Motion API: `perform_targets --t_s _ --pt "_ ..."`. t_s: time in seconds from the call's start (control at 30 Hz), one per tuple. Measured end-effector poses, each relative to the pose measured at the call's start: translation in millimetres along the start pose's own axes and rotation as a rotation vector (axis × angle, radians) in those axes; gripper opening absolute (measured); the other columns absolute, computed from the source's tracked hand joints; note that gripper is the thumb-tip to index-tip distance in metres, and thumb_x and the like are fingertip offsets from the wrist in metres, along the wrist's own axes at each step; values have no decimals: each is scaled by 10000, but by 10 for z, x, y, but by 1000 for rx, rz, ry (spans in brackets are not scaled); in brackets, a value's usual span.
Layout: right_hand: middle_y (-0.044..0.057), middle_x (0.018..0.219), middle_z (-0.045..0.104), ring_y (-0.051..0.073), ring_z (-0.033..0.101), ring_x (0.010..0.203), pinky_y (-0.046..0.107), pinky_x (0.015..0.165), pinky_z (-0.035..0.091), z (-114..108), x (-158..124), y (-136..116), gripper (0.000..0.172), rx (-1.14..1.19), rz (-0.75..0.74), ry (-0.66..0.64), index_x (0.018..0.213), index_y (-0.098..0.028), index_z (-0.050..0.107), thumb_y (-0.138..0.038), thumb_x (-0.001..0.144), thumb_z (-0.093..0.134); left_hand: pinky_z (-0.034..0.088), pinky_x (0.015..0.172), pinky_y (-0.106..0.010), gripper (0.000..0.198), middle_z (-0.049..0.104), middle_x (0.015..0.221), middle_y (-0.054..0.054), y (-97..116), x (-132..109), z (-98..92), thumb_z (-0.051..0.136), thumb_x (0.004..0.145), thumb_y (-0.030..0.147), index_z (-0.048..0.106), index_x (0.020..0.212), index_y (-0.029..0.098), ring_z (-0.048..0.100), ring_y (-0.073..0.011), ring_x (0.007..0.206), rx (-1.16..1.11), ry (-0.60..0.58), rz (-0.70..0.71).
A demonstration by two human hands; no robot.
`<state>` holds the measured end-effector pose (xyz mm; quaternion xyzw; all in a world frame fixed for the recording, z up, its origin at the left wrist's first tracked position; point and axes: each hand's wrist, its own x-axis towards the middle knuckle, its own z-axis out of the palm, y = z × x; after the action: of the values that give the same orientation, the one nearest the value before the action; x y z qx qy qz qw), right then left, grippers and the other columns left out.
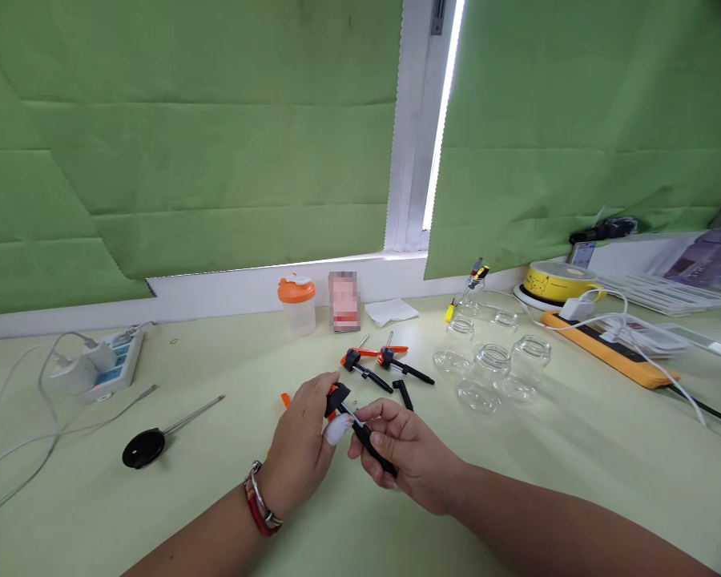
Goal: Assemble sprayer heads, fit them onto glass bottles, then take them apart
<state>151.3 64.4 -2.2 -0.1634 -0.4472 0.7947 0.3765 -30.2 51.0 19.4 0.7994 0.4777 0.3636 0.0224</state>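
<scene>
Both my hands hold one small black and orange clamp [353, 421] above the pale green table [517, 481]. My left hand [300, 449], with a bandaged thumb and a bracelet at the wrist, pinches its orange and black head. My right hand [405, 453] is closed round its black handle. Just beyond lie two more of these clamps [360, 365] [400, 361] and a loose black piece [403, 393]. An orange bit [284, 399] shows behind my left hand.
Several clear glass jars [489, 369] stand to the right, with a yellow round tin [556, 282] and an orange power strip [613, 349] behind. At the left are a white power strip [105, 365], cables and a black disc with a rod [147, 445]. An orange-lidded cup [297, 303] stands by the wall.
</scene>
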Motion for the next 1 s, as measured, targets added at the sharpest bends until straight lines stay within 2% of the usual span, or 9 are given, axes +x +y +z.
perform_targets --t_s 0.27,0.73,1.0 --pt "51 812 629 65 488 501 190 429 286 -6 -11 4 187 -7 16 -26 938 -184 471 -261 825 598 464 849 -397 523 520 1178 -128 20 -14 22 463 853 241 271 1337 189 497 -242 1052 86 11 11" --pt "50 838 631 82 541 527 199 436 376 -35 -29 -2 175 -107 4 -31 933 -178 461 -264 836 578 416 895 -396 503 510 1181 -111 95 -17 -24 474 851 252 295 1317 199 465 -235 1076 -20 -41 -22" --pt "47 839 632 80 553 524 195 428 392 -17 -25 -26 193 -134 -1 -23 921 -170 469 -284 825 592 412 895 -397 450 506 1146 -89 137 -19 -11 427 879 262 305 1311 224 466 -216 1041 -92 -58 -114"
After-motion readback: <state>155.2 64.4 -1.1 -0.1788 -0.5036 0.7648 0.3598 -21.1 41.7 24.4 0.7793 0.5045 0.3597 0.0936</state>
